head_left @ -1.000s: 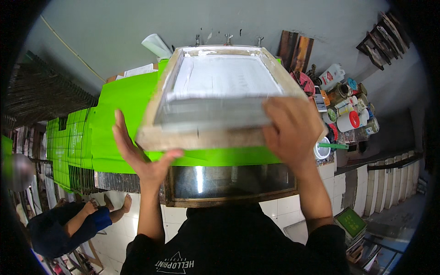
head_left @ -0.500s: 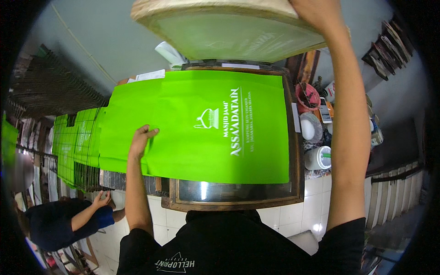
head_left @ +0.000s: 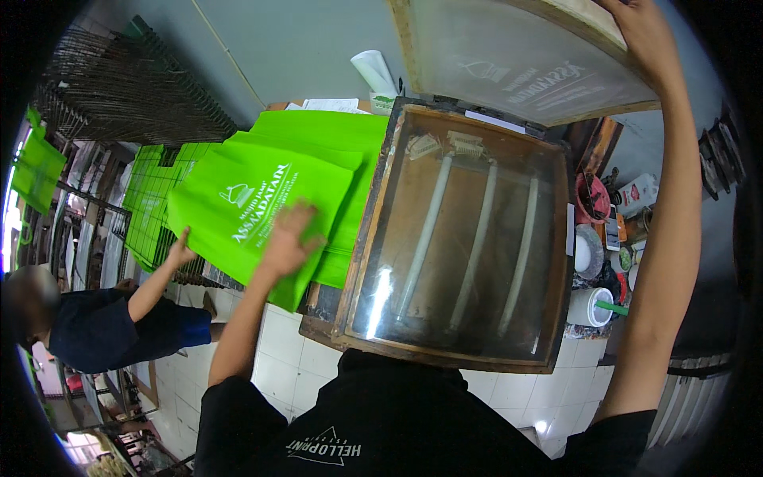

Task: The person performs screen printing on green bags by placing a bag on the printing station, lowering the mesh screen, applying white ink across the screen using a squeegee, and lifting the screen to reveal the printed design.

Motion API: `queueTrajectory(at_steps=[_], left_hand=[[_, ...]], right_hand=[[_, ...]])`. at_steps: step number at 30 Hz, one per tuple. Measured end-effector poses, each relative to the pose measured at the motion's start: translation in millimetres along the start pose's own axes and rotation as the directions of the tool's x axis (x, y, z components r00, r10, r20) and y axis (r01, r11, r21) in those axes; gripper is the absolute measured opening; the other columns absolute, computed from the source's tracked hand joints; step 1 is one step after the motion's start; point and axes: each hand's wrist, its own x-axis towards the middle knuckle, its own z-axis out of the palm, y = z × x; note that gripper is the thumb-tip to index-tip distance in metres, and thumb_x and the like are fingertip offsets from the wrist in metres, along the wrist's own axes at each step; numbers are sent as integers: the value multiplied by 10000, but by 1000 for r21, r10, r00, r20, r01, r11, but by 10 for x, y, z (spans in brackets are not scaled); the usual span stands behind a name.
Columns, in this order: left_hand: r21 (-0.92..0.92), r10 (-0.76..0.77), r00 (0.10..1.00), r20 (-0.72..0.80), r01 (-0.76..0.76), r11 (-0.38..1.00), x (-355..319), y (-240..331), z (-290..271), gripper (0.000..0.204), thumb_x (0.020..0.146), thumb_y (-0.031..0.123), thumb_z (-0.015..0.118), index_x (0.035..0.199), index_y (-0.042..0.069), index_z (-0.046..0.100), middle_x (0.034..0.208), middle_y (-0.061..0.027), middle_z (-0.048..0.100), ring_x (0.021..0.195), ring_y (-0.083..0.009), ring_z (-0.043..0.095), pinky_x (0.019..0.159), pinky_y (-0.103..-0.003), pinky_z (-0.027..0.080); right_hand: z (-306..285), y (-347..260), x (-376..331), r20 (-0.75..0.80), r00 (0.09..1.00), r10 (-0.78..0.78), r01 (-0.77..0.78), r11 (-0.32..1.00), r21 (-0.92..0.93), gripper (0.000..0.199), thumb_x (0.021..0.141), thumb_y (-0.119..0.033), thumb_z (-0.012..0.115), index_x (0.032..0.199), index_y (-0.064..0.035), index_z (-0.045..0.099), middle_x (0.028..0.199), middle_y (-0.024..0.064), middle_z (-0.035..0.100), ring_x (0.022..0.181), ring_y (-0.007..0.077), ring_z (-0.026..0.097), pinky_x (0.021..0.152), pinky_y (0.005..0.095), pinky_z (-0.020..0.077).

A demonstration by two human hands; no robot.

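My right hand (head_left: 648,36) grips the edge of a wooden printing screen frame (head_left: 517,60), lifted up and tilted back at the top right. Below it lies a wood-framed glass table (head_left: 461,238) with tube lamps under the glass, now bare. My left hand (head_left: 288,234) rests flat on a bright green bag with white print (head_left: 254,199), which lies left of the glass table, half off it. A seated person's hand (head_left: 181,250) touches the bag's left edge.
More green bags (head_left: 334,131) lie behind the printed one. Wire drying racks (head_left: 127,87) fill the upper left, some holding green bags (head_left: 159,199). Ink pots and cups (head_left: 604,238) crowd a shelf at the right. The floor is white tile (head_left: 286,350).
The screen frame went from lying flat on the table to raised high. My left hand slid the printed green bag off the glass to the left, toward the seated person.
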Motion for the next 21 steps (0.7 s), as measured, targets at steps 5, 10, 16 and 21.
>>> queueTrajectory(at_steps=[5, 10, 16, 21], left_hand=[[205, 200, 924, 325, -275, 939, -624, 63, 730, 646, 934, 411, 672, 1469, 97, 494, 1494, -170, 511, 1435, -340, 418, 1231, -510, 248], [-187, -29, 899, 436, 123, 975, -470, 286, 534, 607, 978, 416, 605, 1447, 48, 490, 1394, -220, 555, 1319, -387, 492, 1176, -473, 322], [109, 264, 964, 41, -267, 957, -282, 102, 913, 530, 946, 243, 647, 1394, -2, 505, 1340, -205, 583, 1274, -374, 519, 1087, -502, 396], [-136, 10, 986, 166, 13, 991, -37, 163, 1012, 371, 904, 144, 660, 1242, -1, 619, 1251, -185, 656, 1133, -330, 620, 1002, -455, 462]], right_hand=[[45, -28, 34, 26, 1000, 7, -10, 996, 92, 341, 885, -245, 731, 1045, 56, 724, 888, 138, 751, 783, 196, 677, 743, 343, 521], [-39, 143, 140, 36, 999, 5, 0, 991, -132, 334, 910, -307, 722, 998, 13, 755, 855, 138, 743, 747, 195, 667, 737, 353, 533], [92, 117, 243, -19, 986, -163, 162, 985, -59, 511, 807, -406, 815, 880, 92, 723, 808, 271, 712, 725, 412, 661, 727, 491, 503], [79, 1128, 589, 83, 986, -145, 157, 975, -157, 718, 948, -589, 603, 1445, -74, 548, 1344, 214, 624, 1155, 248, 659, 982, 326, 498]])
